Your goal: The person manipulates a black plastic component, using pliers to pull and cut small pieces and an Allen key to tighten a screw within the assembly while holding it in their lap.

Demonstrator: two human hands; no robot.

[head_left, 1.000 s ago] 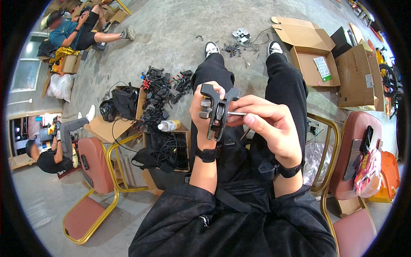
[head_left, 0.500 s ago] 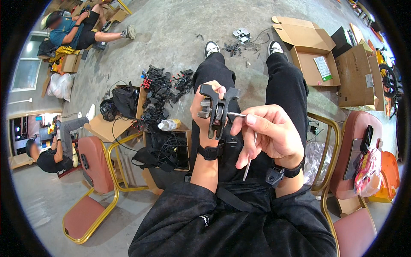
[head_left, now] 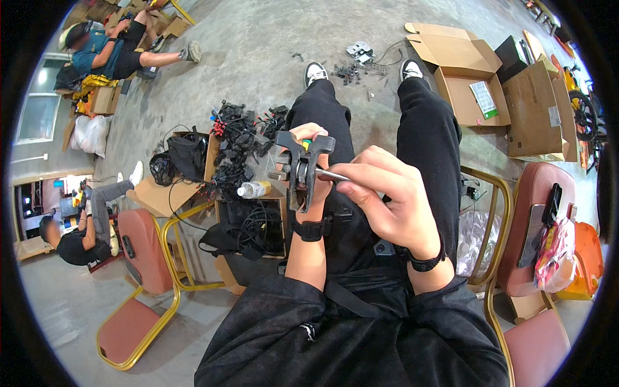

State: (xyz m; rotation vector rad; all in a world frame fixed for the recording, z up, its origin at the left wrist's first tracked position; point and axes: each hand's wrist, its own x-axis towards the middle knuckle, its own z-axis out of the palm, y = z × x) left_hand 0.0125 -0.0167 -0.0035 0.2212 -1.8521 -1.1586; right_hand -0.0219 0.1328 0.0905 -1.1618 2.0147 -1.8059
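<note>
My left hand (head_left: 317, 201) holds up a dark grey clamp-like bracket (head_left: 298, 171) above my lap. Two prongs spread at its top, and metal knobs stick out on its left side. Something small, green and yellow, shows between the prongs. On the bracket's right side, my right hand (head_left: 396, 193) pinches a thin metal hex key (head_left: 333, 175), whose tip meets the bracket. My curled fingers hide the key's other end. Both wrists wear black straps.
Tangled black parts (head_left: 235, 142) lie on the floor at left, beside a bottle (head_left: 254, 189) and a box of cables (head_left: 258, 226). An open cardboard box (head_left: 471, 97) sits far right. Chairs (head_left: 145, 248) flank me. Two people (head_left: 97, 55) sit at left.
The bracket has shifted slightly left and down. My right hand has turned over, fingers now curled round the hex key, and its lower arm no longer shows.
</note>
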